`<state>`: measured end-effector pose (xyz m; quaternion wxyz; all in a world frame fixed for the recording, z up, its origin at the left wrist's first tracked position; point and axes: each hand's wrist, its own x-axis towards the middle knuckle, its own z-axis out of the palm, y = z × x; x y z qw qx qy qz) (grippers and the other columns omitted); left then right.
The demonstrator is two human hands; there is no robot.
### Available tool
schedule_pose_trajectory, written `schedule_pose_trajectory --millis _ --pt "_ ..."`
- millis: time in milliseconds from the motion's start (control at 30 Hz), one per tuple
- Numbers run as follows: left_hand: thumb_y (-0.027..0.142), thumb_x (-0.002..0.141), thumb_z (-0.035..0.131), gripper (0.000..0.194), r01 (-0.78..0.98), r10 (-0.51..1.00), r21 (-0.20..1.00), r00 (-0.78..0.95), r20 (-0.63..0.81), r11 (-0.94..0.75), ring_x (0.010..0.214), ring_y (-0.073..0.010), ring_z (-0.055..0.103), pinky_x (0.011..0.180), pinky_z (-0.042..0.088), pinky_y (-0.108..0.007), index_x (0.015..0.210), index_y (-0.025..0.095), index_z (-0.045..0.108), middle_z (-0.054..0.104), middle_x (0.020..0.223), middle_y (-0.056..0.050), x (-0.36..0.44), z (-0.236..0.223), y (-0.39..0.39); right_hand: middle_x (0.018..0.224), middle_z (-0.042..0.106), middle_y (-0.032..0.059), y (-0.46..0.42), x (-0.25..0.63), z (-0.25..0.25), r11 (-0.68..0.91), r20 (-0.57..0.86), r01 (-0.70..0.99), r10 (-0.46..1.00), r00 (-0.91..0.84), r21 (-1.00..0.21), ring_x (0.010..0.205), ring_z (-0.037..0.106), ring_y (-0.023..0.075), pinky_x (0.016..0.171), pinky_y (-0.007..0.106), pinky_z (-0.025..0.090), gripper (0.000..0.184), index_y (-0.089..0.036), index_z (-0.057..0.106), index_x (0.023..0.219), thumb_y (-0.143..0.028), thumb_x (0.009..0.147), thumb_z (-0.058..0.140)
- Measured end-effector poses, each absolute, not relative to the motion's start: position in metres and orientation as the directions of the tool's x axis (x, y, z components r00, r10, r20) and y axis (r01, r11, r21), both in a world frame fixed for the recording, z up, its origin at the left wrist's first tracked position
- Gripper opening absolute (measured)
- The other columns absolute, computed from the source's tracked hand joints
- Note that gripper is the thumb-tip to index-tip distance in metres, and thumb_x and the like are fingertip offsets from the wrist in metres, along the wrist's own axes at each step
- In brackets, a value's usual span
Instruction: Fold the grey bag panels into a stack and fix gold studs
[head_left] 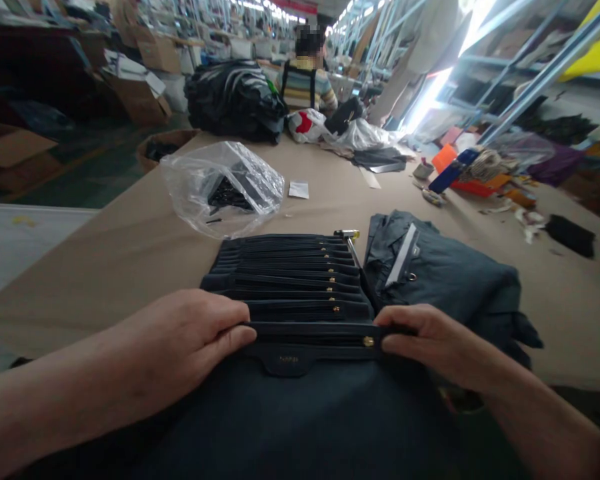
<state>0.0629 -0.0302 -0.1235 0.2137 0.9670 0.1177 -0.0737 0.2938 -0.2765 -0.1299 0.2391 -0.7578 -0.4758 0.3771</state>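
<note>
A dark zippered fabric panel (325, 393) hangs toward me over the table's near edge, with a gold zipper pull at its right and a small lettered tab in the middle. My left hand (200, 333) pinches the left end of its zipper strip between thumb and fingers. At the right end, my right hand (425, 340) pinches the same strip, which is stretched straight between both hands. Just beyond lies a row of overlapping dark zippered pieces (285, 273), their gold pulls lined up. A dark fabric heap (445, 280) with a pale strip rests to the right.
A clear plastic bag (180, 193) with black pieces sits on the table (105, 247). A small hammer-like tool (347, 235) lies behind the row. Further back are a black bundle (235, 100), a seated person (307, 80), and an orange tray (475, 187). Cardboard boxes (13, 147) stand at left.
</note>
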Motion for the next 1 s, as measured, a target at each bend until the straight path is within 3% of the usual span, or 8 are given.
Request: schedule_pose_trajectory --millis 100,233,333,667,767,867,933,1000 --pt "0.041 0.092 0.040 0.033 0.270 0.181 0.269 0.932 -0.314 -0.925 0.069 -0.0214 0.063 0.064 0.046 -0.033 0.076 0.023 0.063 0.066 0.073 -0.002 0.084 -0.165 -0.026 0.069 0.056 -0.0003 -0.274 0.294 -0.186 -0.461 -0.283 0.574 0.883 0.375 -0.677 0.064 0.051 0.0135 0.059 0.023 0.041 0.024 -0.017 0.058 0.074 -0.032 0.090 0.048" --pt "0.037 0.092 0.041 0.030 0.284 0.230 0.103 0.905 -0.358 -0.953 0.078 -0.0289 0.066 0.069 0.049 -0.040 0.086 0.019 0.065 0.069 0.084 -0.008 0.107 -0.180 -0.032 0.085 0.058 0.0026 -0.265 0.291 -0.218 -0.409 -0.086 0.799 0.905 0.416 -0.440 0.081 0.053 0.0168 0.074 0.028 0.041 0.016 -0.018 0.055 0.078 -0.022 0.091 0.048" --pt "0.036 0.093 0.042 0.031 0.277 0.231 0.067 0.893 -0.387 -0.958 0.078 -0.0291 0.067 0.070 0.050 -0.040 0.089 0.017 0.066 0.069 0.086 -0.010 0.115 -0.174 -0.037 0.086 0.058 0.0034 -0.258 0.294 -0.222 -0.405 -0.109 0.855 0.914 0.392 -0.324 0.082 0.054 0.0178 0.076 0.028 0.040 0.014 -0.018 0.056 0.078 -0.019 0.091 0.050" --pt "0.035 0.089 0.049 0.026 0.083 0.081 -0.009 0.935 -0.346 -0.997 0.076 -0.0237 0.063 0.072 0.049 -0.036 0.083 0.016 0.066 0.066 0.081 -0.009 0.121 -0.152 -0.024 0.073 0.061 0.0005 -0.248 0.302 -0.214 -0.500 -0.261 0.794 0.864 0.430 -0.345 0.067 0.056 0.0138 0.063 0.023 0.036 0.019 -0.019 0.055 0.073 -0.023 0.091 0.050" --pt "0.033 0.087 0.054 0.021 -0.014 -0.017 0.016 0.964 -0.265 -1.000 0.082 -0.0244 0.060 0.078 0.049 -0.038 0.084 0.015 0.065 0.064 0.087 -0.009 0.132 -0.145 -0.037 0.077 0.062 0.0010 -0.245 0.302 -0.214 -0.490 -0.276 0.819 0.866 0.418 -0.299 0.071 0.057 0.0143 0.065 0.023 0.036 0.017 -0.019 0.055 0.073 -0.021 0.089 0.051" --pt "0.032 0.088 0.054 0.024 -0.187 -0.211 0.144 0.962 -0.172 -0.972 0.103 -0.0244 0.057 0.097 0.042 -0.038 0.100 0.015 0.065 0.063 0.108 -0.011 0.138 -0.162 -0.061 0.078 0.062 0.0014 -0.244 0.302 -0.214 -0.490 -0.279 0.826 0.865 0.418 -0.279 0.073 0.059 0.0167 0.065 0.025 0.037 0.015 -0.019 0.055 0.075 -0.020 0.089 0.050" --pt "0.039 0.087 0.056 0.044 -0.277 -0.302 0.200 0.948 -0.102 -0.940 0.121 -0.0281 0.048 0.108 0.033 -0.040 0.121 0.011 0.057 0.053 0.130 -0.015 0.135 -0.185 -0.073 0.081 0.062 0.0027 -0.244 0.297 -0.211 -0.498 -0.237 0.822 0.864 0.444 -0.274 0.076 0.059 0.0187 0.067 0.027 0.040 0.012 -0.019 0.056 0.079 -0.017 0.088 0.049" --pt "0.046 0.085 0.056 0.064 -0.259 -0.284 0.227 0.955 -0.087 -0.939 0.135 -0.0328 0.033 0.113 0.025 -0.045 0.138 0.012 0.041 0.036 0.147 -0.016 0.128 -0.209 -0.077 0.092 0.062 0.0053 -0.247 0.284 -0.205 -0.457 -0.125 0.834 0.889 0.441 -0.310 0.088 0.058 0.0218 0.077 0.032 0.044 0.012 -0.020 0.059 0.089 -0.014 0.086 0.049"
